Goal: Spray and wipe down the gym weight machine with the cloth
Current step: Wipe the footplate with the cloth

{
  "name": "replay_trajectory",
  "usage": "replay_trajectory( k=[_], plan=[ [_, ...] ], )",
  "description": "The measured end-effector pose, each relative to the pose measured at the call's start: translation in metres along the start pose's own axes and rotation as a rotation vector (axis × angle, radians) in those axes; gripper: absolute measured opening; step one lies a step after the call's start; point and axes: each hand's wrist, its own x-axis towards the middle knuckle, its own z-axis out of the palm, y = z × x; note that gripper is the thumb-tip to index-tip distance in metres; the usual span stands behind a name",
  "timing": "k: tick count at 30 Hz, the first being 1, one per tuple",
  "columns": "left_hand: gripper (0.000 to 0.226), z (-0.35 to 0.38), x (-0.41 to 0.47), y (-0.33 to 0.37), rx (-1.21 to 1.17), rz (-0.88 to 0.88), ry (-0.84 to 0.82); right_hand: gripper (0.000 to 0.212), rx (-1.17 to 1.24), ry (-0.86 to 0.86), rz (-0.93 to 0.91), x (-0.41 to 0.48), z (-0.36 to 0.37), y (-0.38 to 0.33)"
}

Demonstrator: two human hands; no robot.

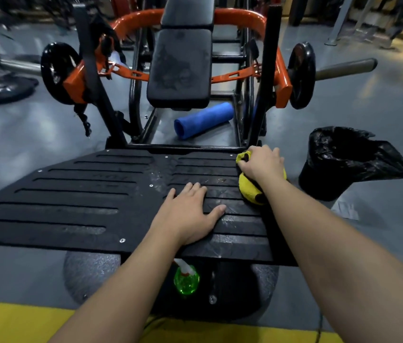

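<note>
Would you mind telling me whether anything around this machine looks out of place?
A blue roll, towel or mat, lies askew on the floor inside the machine's frame below the seat pad. The black bin liner sags over one side. Pale specks dot the footplate near its centre.

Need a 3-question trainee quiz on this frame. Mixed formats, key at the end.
1. True or false: the left hand lies flat on the black footplate and holds nothing.
2. Which hand grips the yellow cloth at the footplate's right edge? A) left B) right C) neither
3. Fill in: the spray bottle below the footplate's near edge, in neither hand, is ____ in colour.

Key: 1 true. 2 B, the right hand. 3 green.
</note>
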Motion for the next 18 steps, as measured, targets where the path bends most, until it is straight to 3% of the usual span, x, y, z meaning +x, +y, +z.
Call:
replay_trajectory(
  k=[9, 18],
  plan=[
    [0.085, -0.003, -0.004, 0.003, -0.008, -0.014, -0.008, 0.051, 0.091, -0.092, -0.067, -0.019, -0.013, 0.017],
    [0.085, -0.005, -0.008, 0.005, -0.012, -0.023, -0.005, 0.035, 0.086, 0.017, -0.056, -0.145, -0.050, 0.028]
  ],
)
